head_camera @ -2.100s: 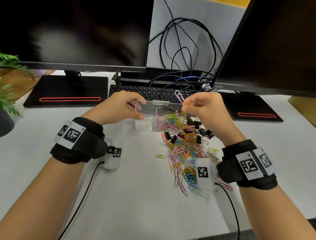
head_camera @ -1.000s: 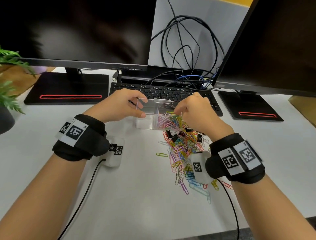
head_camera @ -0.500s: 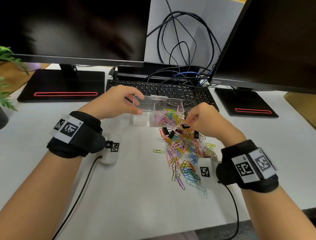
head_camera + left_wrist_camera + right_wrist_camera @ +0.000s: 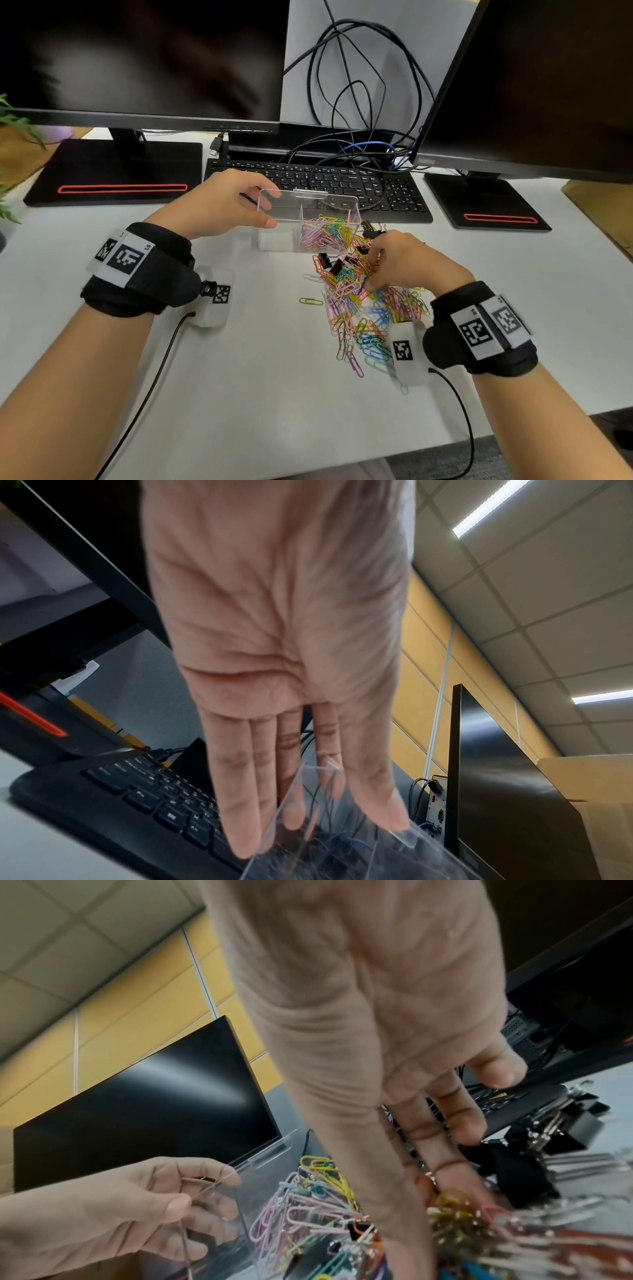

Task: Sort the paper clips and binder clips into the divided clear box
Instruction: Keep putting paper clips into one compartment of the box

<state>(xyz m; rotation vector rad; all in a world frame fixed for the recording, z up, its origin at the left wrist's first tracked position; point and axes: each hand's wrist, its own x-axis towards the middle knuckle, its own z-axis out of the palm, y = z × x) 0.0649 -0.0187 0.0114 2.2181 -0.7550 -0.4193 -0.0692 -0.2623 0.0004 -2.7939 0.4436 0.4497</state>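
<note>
- step in hand: picking paper clips out of the mixed pile (image 4: 359, 308) on the counter (image 4: 257, 394) for the clear box (image 4: 308, 222).
- left hand (image 4: 219, 205) steadying the box at its left end; thumb on the near wall, fingers on the far side, a light pinching grip on the wall.
- right hand (image 4: 407, 263) down on the pile just right of the box, fingertips (image 4: 459, 1185) among the coloured clips, thumb and fingers closing in; cannot tell whether a clip is actually caught.
- right compartment of the box holding paper clips (image 4: 325, 229); left compartment looks bare.
- binder clips (image 4: 334, 263) lying black at the far edge of the pile, beside the box, none visibly inside.
- next move, as judged: secure a small bunch of paper clips free of binder clips, lift clear, drop into the right compartment; tangled clips likely to drag neighbours along.
</note>
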